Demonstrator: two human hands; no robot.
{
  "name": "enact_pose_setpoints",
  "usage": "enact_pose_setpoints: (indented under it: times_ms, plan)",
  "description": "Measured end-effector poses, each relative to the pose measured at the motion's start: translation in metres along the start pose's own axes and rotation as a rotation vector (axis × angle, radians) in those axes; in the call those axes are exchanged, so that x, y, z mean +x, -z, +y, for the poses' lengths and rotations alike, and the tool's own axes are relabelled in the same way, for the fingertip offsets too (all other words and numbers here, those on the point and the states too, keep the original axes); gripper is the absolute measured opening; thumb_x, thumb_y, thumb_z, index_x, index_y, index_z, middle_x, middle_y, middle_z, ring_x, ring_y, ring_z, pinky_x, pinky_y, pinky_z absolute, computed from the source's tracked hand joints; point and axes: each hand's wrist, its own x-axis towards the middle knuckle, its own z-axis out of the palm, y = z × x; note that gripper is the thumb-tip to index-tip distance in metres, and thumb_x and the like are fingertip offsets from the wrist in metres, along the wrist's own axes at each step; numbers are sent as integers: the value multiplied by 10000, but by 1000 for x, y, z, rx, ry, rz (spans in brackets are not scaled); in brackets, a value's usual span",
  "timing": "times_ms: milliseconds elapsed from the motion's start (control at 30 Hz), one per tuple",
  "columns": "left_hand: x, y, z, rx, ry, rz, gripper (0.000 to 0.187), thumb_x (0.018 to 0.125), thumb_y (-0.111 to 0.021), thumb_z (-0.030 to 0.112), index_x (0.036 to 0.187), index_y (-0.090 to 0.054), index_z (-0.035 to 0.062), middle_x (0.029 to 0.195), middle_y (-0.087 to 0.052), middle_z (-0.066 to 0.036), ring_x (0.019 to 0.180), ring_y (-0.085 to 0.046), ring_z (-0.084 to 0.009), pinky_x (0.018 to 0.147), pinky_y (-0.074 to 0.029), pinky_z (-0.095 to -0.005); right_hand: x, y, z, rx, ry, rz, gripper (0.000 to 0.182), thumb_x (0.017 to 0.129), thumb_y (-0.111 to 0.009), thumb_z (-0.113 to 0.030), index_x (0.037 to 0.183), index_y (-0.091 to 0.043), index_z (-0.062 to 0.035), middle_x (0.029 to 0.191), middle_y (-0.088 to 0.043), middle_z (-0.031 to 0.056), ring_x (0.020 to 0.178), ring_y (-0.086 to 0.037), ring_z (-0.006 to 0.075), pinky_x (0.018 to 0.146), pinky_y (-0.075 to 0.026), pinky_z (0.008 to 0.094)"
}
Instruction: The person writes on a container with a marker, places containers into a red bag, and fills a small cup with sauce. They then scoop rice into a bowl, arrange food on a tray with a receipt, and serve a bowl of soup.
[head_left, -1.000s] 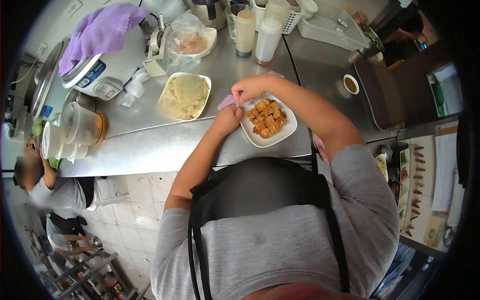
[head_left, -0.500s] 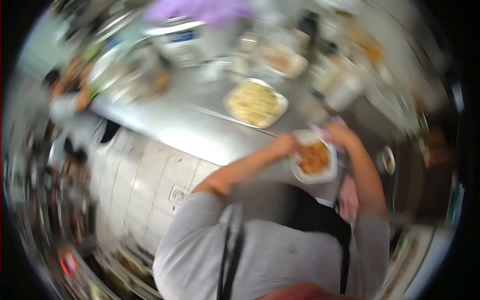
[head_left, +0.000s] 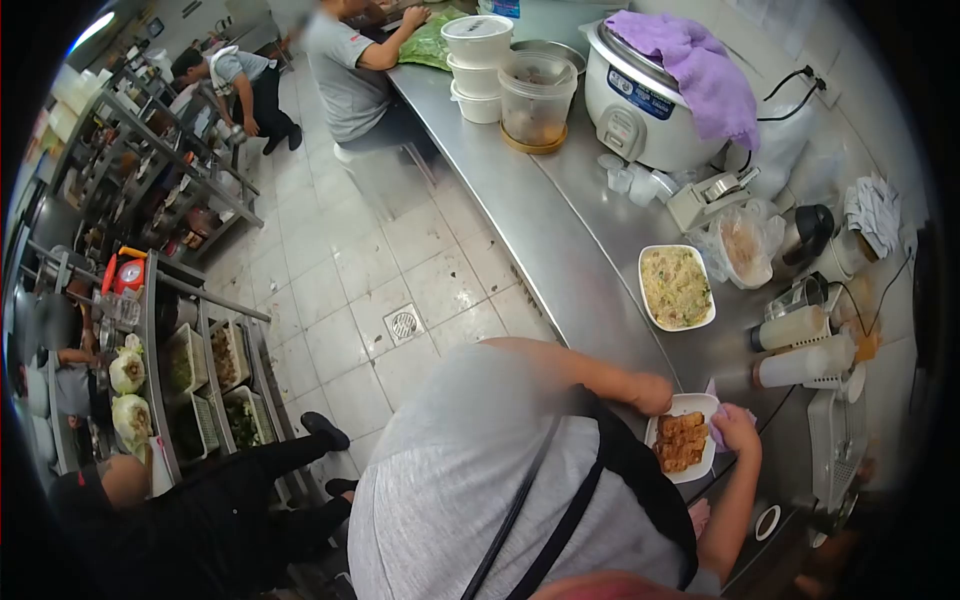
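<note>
A white rectangular dish (head_left: 710, 462) with browned, cut pieces of food (head_left: 682, 442) rests at the near end of the steel counter. My left hand (head_left: 652, 393) is closed at the dish's far left corner, its fingertips partly hidden. At the right side, my right hand (head_left: 737, 428) grips a purple cloth (head_left: 718, 432) against the rim. Farther along the counter sits another white dish (head_left: 642, 290), filled with pale yellow food flecked with green (head_left: 677, 285).
Beyond are a large rice cooker (head_left: 640, 100) under a purple towel (head_left: 690, 60), and stacked white tubs (head_left: 477, 75). Squeeze bottles (head_left: 800, 362) line the right. A small sauce bowl (head_left: 767, 522) is nearby. Several people and shelves (head_left: 190, 160) stand left, across the tiled floor.
My view has swung round and sharpened, so the counter now runs up to the left. Both hands remain at the dish of browned food. A person in black now shows at lower left.
</note>
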Motion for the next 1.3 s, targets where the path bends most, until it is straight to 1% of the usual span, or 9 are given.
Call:
enact_pose_setpoints:
  times_ms: [100, 200, 300, 467, 533, 667, 767, 1033, 1300]
  plan:
    - [-1, -15, -5, -75, 73, 40, 364, 771, -344, 217, 666, -575, -44, 647, -582, -171, 598, -580, -284, 607, -461, -376, -8, -8, 32, 127, -28, -59, 226, 706, -529, -153, 841, -549, 26, 681, -552, 72, 630, -510, 118, 601, -426, 281]
    - [-6, 23, 10, -381, 314, -498, 422, 797, -344, 316, 704, -590, -13, 659, -584, -170, 630, -581, -282, 613, -459, -371, -13, -13, 34, -106, 100, 27, 250, 680, -549, -161, 827, -539, 41, 720, -563, 166, 645, -545, 252, 611, -431, 316]
    - [27, 39, 12, -239, 222, -484, 486, 801, -331, 436, 750, -595, 30, 668, -587, -153, 649, -581, -278, 615, -455, -369, -8, -8, 17, -171, 199, 45, 220, 664, -550, -163, 754, -531, 37, 717, -538, 224, 657, -527, 346, 591, -416, 365]
    - [72, 36, 12, -18, -113, -214, 457, 759, -441, 459, 759, -580, 24, 776, -589, -169, 756, -567, -309, 680, -448, -377, 10, -15, -15, -44, 231, 90, 150, 685, -531, -156, 676, -543, -7, 575, -534, 112, 502, -482, 161, 501, -398, 306]
    - [88, 24, -8, 192, -542, -277, 377, 705, -572, 409, 845, -575, 58, 857, -578, -155, 831, -536, -329, 730, -424, -389, 16, -17, -4, -80, 330, 143, 138, 705, -511, -154, 680, -543, -22, 579, -538, 96, 500, -479, 163, 500, -398, 300]
    - [68, 40, 9, 295, -325, -371, 277, 659, -619, 247, 836, -549, 46, 825, -563, -170, 793, -532, -333, 696, -420, -411, 10, -24, 25, -260, 283, 207, 205, 691, -513, -195, 756, -547, -3, 718, -556, 187, 652, -524, 343, 595, -413, 393]
    - [47, 41, 17, 36, -4, -182, 295, 804, -440, 296, 882, -557, 36, 845, -563, -192, 803, -525, -356, 708, -410, -407, -13, -30, 33, -227, 148, 259, 267, 738, -483, -256, 771, -559, -1, 713, -562, 193, 651, -536, 332, 598, -411, 390]
    - [23, 38, 24, -16, 90, -46, 378, 851, -342, 300, 851, -543, -20, 818, -551, -229, 779, -519, -384, 700, -401, -401, -64, -61, 25, 41, -91, 164, 336, 773, -419, -296, 743, -570, 2, 696, -568, 189, 622, -552, 322, 594, -422, 395]
    - [-7, 53, 13, -544, 318, -252, 325, 829, -359, 189, 1103, -398, 18, 714, -551, -125, 541, -543, -173, 457, -417, -257, -124, -95, 40, 74, 55, 257, 311, 792, -411, -260, 700, -558, -2, 676, -553, 174, 627, -548, 278, 582, -422, 360]
